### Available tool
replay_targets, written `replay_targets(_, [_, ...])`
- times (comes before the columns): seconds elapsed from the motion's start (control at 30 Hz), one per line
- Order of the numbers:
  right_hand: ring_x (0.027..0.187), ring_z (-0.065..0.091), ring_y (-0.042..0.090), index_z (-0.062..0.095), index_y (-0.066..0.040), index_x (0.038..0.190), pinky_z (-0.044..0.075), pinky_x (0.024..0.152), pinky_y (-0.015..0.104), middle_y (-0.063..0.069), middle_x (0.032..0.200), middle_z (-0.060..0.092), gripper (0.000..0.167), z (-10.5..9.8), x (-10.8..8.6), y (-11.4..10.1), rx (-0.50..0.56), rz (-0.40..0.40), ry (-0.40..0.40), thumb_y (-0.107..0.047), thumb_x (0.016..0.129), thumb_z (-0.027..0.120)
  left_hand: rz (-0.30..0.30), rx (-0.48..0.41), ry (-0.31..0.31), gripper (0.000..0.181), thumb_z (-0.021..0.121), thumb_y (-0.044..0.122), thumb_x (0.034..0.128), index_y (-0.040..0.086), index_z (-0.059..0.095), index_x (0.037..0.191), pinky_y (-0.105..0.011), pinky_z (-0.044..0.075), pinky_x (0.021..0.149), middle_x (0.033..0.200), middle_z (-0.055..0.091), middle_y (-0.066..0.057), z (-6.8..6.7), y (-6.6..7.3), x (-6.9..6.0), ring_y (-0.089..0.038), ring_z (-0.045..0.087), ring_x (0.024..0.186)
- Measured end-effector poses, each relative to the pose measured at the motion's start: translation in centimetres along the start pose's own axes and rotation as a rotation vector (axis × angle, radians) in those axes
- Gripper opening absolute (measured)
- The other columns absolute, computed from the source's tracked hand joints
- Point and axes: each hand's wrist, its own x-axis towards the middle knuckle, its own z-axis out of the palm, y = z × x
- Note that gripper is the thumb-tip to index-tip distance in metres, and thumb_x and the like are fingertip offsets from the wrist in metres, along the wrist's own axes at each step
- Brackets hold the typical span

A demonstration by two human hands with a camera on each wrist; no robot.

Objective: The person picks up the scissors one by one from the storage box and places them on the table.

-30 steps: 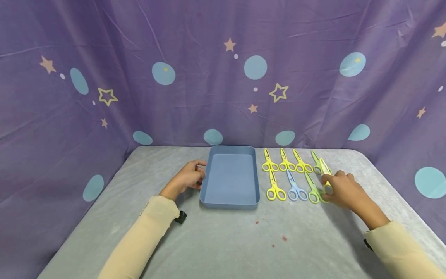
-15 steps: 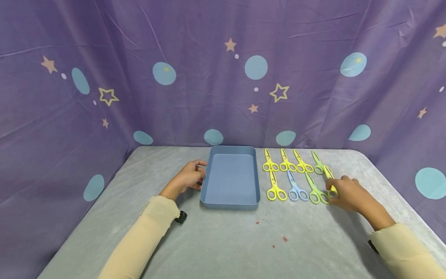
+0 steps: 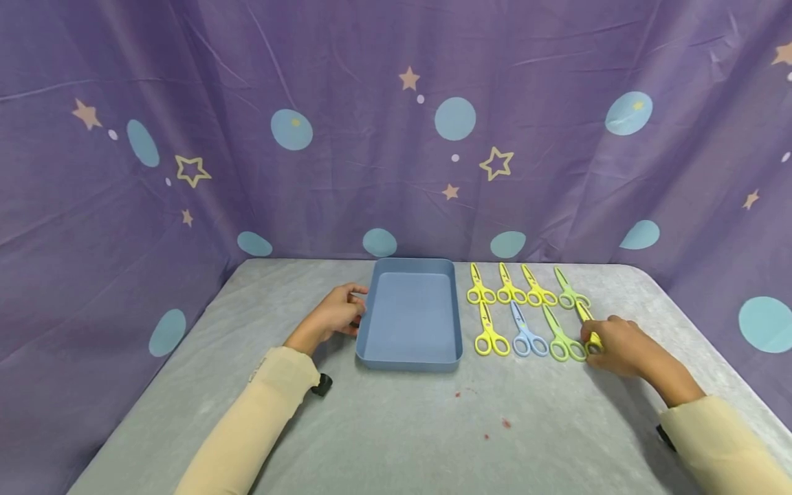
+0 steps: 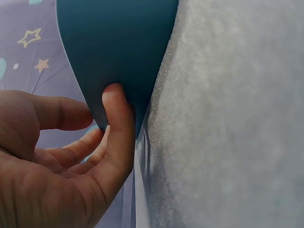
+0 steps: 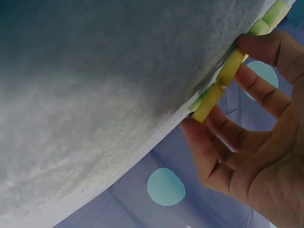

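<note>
My left hand [image 3: 334,311] rests its fingertips against the left outer wall of a blue-grey rectangular tray [image 3: 408,366]. In the left wrist view its relaxed fingers touch the tray's wall [image 4: 114,42] near the corner. At the right end of the front row, my right hand [image 3: 625,347] holds a pair of yellow scissors [image 3: 584,311] by the handles, blades pointing away. Up close in the right wrist view, the thumb and fingers span the yellow handles [image 5: 209,102], low at the table surface. The hand partly hides these handles in the head view.
Several scissors lie in two rows right of the tray: yellow scissors [image 3: 491,333], blue scissors [image 3: 527,337], green scissors [image 3: 562,337] and, behind, more green scissors [image 3: 569,292]. A grey cloth covers the table [image 3: 396,433]. A purple patterned curtain [image 3: 334,199] hangs behind it.
My right hand has moved the yellow scissors down and slightly right, away from the rear green scissors, onto the end of the front row. My left hand has stayed at the tray.
</note>
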Motion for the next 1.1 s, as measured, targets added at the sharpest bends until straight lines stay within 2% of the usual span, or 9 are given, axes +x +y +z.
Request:
replay_targets(0.3, [0.079, 0.057, 0.023, 0.07, -0.01, 0.096, 0.046, 0.069, 0.042, 0.0, 0.084, 0.063, 0.028, -0.1, 0.1, 0.6, 0.067, -0.006, -0.087, -0.013, 0.072, 0.083, -0.004, -0.003, -0.008, 0.05, 0.05, 0.003, 0.1019, 0.008, 0.045, 0.151, -0.037, 0.057, 0.061, 0.119, 0.057, -0.02, 0.1, -0.1, 0.0, -0.026, 0.059, 0.082])
replay_targets(0.67, [0.082, 0.058, 0.025, 0.069, -0.008, 0.097, 0.047, 0.071, 0.043, 0.0, 0.086, 0.065, 0.03, -0.6, 0.4, 0.3, 0.081, -0.022, -0.132, -0.011, 0.071, 0.084, 0.002, 0.009, -0.004, 0.049, 0.05, 0.005, 0.1031, 0.01, 0.045, 0.151, -0.038, 0.057, 0.061, 0.117, 0.056, -0.019, -0.1, -0.1, 0.0, -0.026, 0.057, 0.083])
replay_targets(0.83, [0.082, 0.056, 0.024, 0.069, -0.007, 0.101, 0.047, 0.071, 0.042, 0.004, 0.089, 0.064, 0.032, -1.1, 0.6, 0.0, 0.074, 0.007, -0.165, -0.012, 0.073, 0.083, -0.002, 0.007, -0.007, 0.049, 0.05, 0.004, 0.1023, 0.009, 0.045, 0.151, -0.037, 0.057, 0.061, 0.116, 0.056, -0.019, -0.1, -0.2, 0.1, -0.025, 0.056, 0.081])
replay_targets(1.0, [0.077, 0.053, 0.024, 0.067, -0.004, 0.109, 0.045, 0.067, 0.041, 0.011, 0.089, 0.059, 0.034, -1.3, 0.8, -0.7, 0.059, 0.028, -0.121, -0.015, 0.079, 0.079, -0.003, 0.004, -0.007, 0.049, 0.05, 0.003, 0.1018, 0.008, 0.045, 0.151, -0.038, 0.057, 0.061, 0.117, 0.056, -0.019, -0.2, -0.2, 0.2, -0.025, 0.057, 0.081])
replay_targets(1.1, [0.077, 0.054, 0.027, 0.067, -0.002, 0.115, 0.047, 0.065, 0.045, 0.014, 0.092, 0.059, 0.036, -1.2, 0.9, -1.2, 0.057, 0.032, -0.081, -0.021, 0.085, 0.078, 0.002, 0.009, -0.007, 0.049, 0.05, 0.002, 0.1022, 0.007, 0.044, 0.151, -0.038, 0.057, 0.062, 0.12, 0.056, -0.019, -0.1, -0.1, 0.1, -0.025, 0.057, 0.082])
